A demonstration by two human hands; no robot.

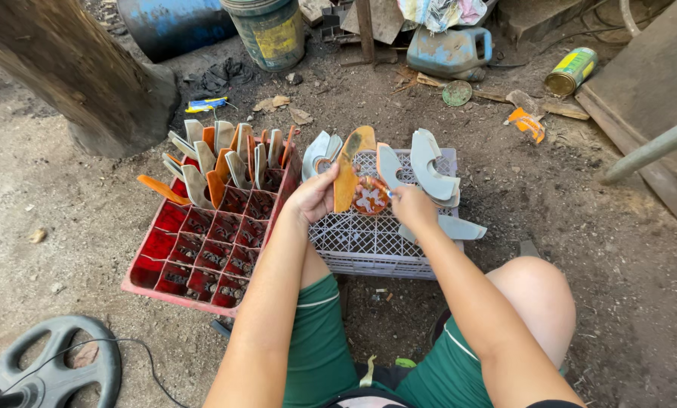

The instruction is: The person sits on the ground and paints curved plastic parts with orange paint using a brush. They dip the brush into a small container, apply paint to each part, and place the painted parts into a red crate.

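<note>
Hands work over 2 crates on the dirt floor. Left hand (313, 198) is clamped on 1 orange-stained curved blade (347, 172), held upright above the grey mesh crate (368, 245); right hand (412, 205) pinches a round orange-and-white piece (370, 198) just beside it. About 5 pale curved blades (431, 172) lie on that crate's top. Red compartment crate (202, 249) to the left holds roughly 15 blades standing in its far cells. 1 black weight plate (51, 366) lies near.

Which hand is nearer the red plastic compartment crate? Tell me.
Left. The left hand is right beside the red plastic compartment crate, by its right edge. The right hand is farther off, over the grey mesh crate.
</note>
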